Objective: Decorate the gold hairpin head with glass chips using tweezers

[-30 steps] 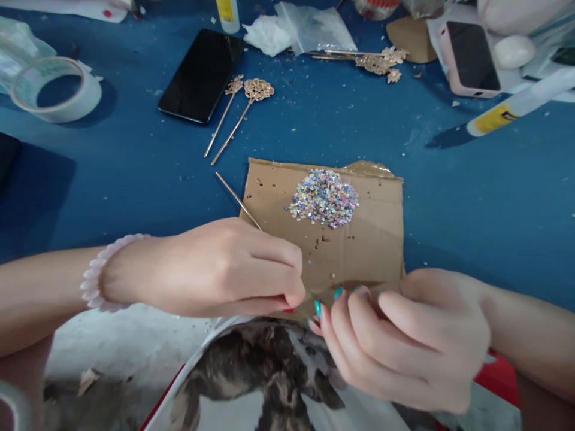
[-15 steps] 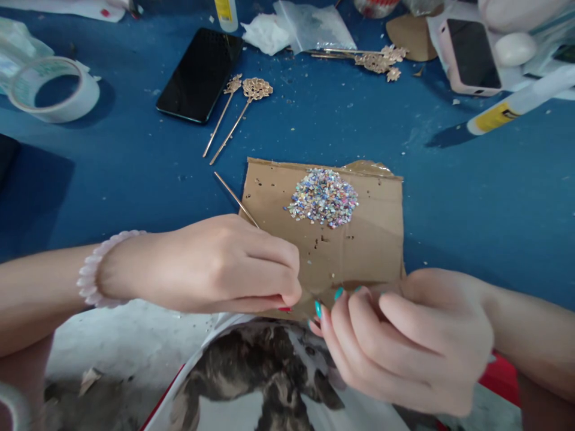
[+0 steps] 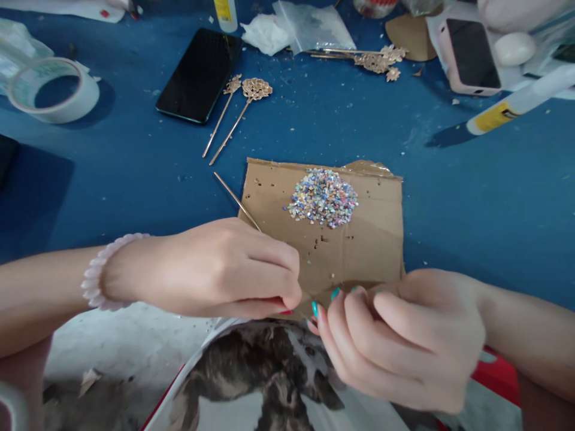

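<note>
Chips [image 3: 322, 199] loose on cardboard [image 3: 377, 227] at twelve o'clock could scatter if the left hand [image 3: 224, 269] or right hand [image 3: 413, 341], fingers curled, holding what I cannot tell, bumps it.

One camera, worn on this person's head; faces forward, steeply down. Range: close over left hand [image 3: 215, 269] and right hand [image 3: 408, 338], low in view; cardboard sheet [image 3: 377, 221] central; blue bench [image 3: 148, 179] reaching top edge; wearer's printed garment [image 3: 269, 365], bottom.
</note>
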`<action>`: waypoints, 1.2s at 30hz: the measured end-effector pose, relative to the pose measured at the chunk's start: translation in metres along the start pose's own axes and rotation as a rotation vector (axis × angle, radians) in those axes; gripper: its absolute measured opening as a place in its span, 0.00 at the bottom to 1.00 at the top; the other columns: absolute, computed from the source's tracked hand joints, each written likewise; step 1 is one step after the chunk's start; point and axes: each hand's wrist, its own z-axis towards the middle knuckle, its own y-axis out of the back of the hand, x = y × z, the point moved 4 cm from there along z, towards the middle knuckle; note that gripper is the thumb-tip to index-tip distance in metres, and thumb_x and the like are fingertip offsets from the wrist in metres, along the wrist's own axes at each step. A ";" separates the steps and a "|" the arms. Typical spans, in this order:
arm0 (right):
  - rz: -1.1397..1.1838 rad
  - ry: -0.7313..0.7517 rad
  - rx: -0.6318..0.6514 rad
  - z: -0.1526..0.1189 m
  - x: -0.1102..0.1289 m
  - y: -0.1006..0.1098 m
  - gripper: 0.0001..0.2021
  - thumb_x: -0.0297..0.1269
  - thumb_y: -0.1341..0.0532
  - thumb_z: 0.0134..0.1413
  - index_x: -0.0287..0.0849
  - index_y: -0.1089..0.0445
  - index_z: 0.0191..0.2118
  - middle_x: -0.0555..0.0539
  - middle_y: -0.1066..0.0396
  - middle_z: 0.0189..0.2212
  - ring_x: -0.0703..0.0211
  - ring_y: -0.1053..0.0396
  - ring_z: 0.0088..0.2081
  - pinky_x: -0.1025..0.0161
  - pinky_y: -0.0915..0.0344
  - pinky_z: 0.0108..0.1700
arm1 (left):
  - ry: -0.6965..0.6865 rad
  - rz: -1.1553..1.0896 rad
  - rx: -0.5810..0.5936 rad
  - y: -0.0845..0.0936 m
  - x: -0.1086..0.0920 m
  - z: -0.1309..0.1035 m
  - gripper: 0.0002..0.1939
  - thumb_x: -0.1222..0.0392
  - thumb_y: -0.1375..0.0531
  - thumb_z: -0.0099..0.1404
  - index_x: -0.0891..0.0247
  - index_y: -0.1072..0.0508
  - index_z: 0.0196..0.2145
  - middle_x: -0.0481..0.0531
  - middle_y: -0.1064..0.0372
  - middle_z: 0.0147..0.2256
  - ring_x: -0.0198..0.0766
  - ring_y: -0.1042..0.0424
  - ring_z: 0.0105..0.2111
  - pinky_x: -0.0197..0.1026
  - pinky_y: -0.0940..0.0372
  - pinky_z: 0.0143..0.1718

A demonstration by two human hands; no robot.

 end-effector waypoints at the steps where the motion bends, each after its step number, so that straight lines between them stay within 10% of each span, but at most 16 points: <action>1: -0.003 -0.004 -0.007 0.000 0.000 0.000 0.07 0.34 0.38 0.61 0.40 0.26 0.32 0.55 0.33 0.24 0.73 0.36 0.24 0.70 0.44 0.25 | 0.004 -0.005 0.001 0.000 0.000 0.000 0.09 0.67 0.46 0.73 0.62 0.27 0.38 0.50 0.25 0.34 0.32 0.27 0.30 0.36 0.35 0.30; 10: 0.076 -0.072 0.060 0.000 -0.001 0.010 0.05 0.34 0.35 0.60 0.42 0.24 0.32 0.53 0.30 0.26 0.69 0.34 0.27 0.66 0.43 0.26 | 0.029 -0.032 -0.002 0.000 0.000 0.001 0.09 0.66 0.46 0.74 0.62 0.28 0.36 0.51 0.26 0.33 0.31 0.28 0.28 0.35 0.37 0.29; 15: 0.631 -0.906 0.253 -0.004 -0.028 0.013 0.07 0.37 0.38 0.67 0.42 0.27 0.37 0.50 0.24 0.31 0.62 0.29 0.32 0.57 0.34 0.32 | 0.008 0.001 -0.061 0.003 0.004 0.000 0.06 0.67 0.45 0.73 0.62 0.29 0.39 0.51 0.26 0.35 0.31 0.27 0.30 0.34 0.36 0.30; 22: 1.208 -1.713 -0.331 -0.033 -0.032 -0.017 0.14 0.44 0.35 0.63 0.41 0.27 0.29 0.54 0.31 0.19 0.69 0.35 0.20 0.72 0.40 0.18 | 0.096 0.234 -0.354 0.009 0.010 -0.004 0.05 0.67 0.43 0.72 0.63 0.27 0.41 0.52 0.24 0.37 0.30 0.26 0.33 0.31 0.34 0.33; 36: 1.530 -2.024 -0.380 -0.035 -0.012 -0.035 0.13 0.46 0.32 0.59 0.46 0.23 0.27 0.53 0.31 0.18 0.70 0.37 0.20 0.73 0.42 0.19 | 0.072 0.169 -0.393 0.009 0.006 0.000 0.06 0.71 0.42 0.70 0.66 0.26 0.41 0.52 0.25 0.36 0.29 0.26 0.32 0.31 0.33 0.35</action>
